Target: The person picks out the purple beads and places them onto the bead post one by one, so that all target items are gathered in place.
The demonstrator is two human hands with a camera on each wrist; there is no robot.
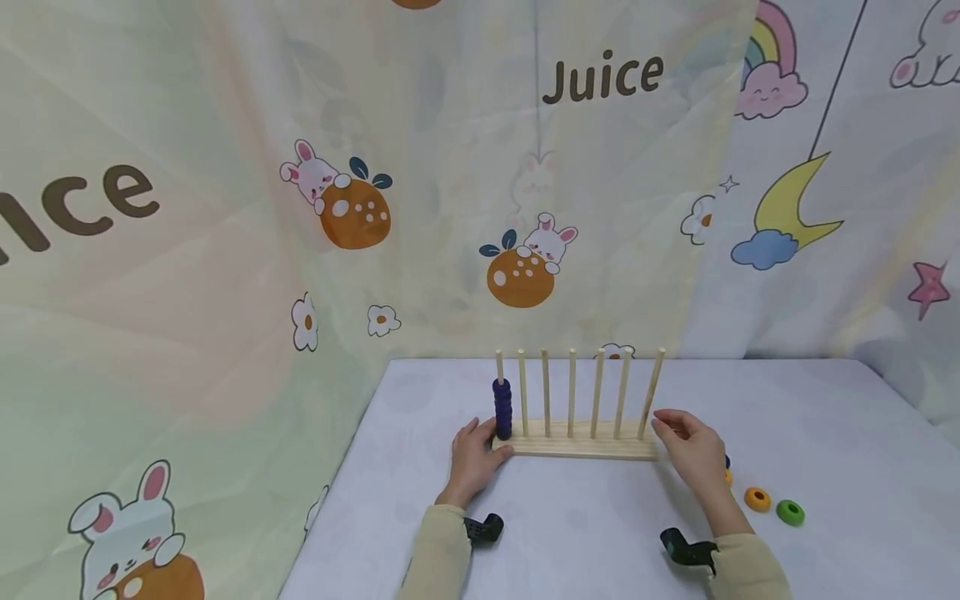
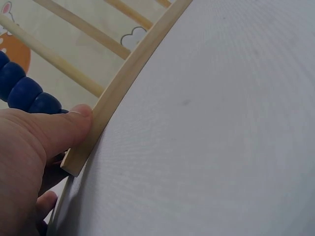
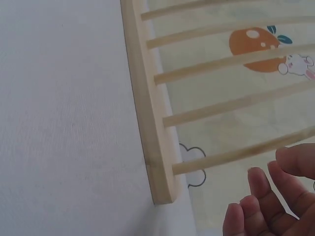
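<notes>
A wooden peg rack [image 1: 581, 448] with a row of upright pegs stands on the table. Dark blue beads [image 1: 502, 410] are stacked on its leftmost peg; the other pegs are bare. My left hand [image 1: 472, 461] grips the rack's left end, and in the left wrist view its thumb [image 2: 74, 123] presses the front edge of the base. Beside the rightmost peg [image 3: 211, 161] is my right hand [image 1: 692, 447], with loosely bent fingers and nothing between them. In the right wrist view its fingertips are close to that peg; whether they touch it I cannot tell.
Right of my right hand lie an orange ring [image 1: 757, 499] and a green ring [image 1: 791, 512] on the white table [image 1: 570, 533]. A dark ring [image 1: 727, 461] and a yellow one [image 1: 729, 477] are partly hidden behind that hand. A printed curtain [image 1: 442, 167] hangs behind the table.
</notes>
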